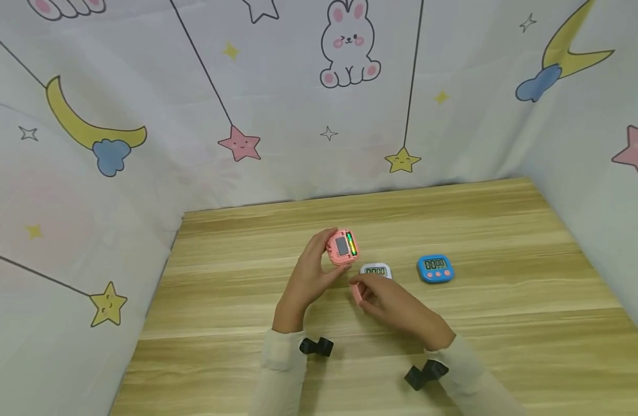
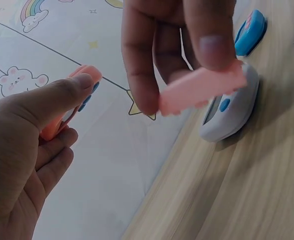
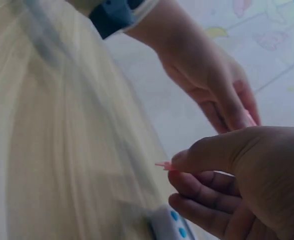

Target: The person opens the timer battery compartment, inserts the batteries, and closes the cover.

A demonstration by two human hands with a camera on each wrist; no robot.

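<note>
My left hand (image 1: 305,280) holds a pink digital timer (image 1: 342,247) above the table, gripping it by its edges. The timer's back faces the head camera, and its uncovered battery slot shows a shiny green-yellow battery (image 1: 352,244). Between thumb and fingers, my right hand (image 1: 396,303) pinches a small pink battery cover (image 2: 202,89), apart from the timer and just to its lower right. Small tabs show along the cover's edge in the left wrist view. Behind the right hand lies a white timer (image 1: 376,268), partly hidden by it.
A blue timer (image 1: 436,269) with pink buttons lies right of the white one. Everything is over a wood-grain table (image 1: 220,300). White cloth walls (image 1: 287,162) with cartoon prints stand at the back and both sides.
</note>
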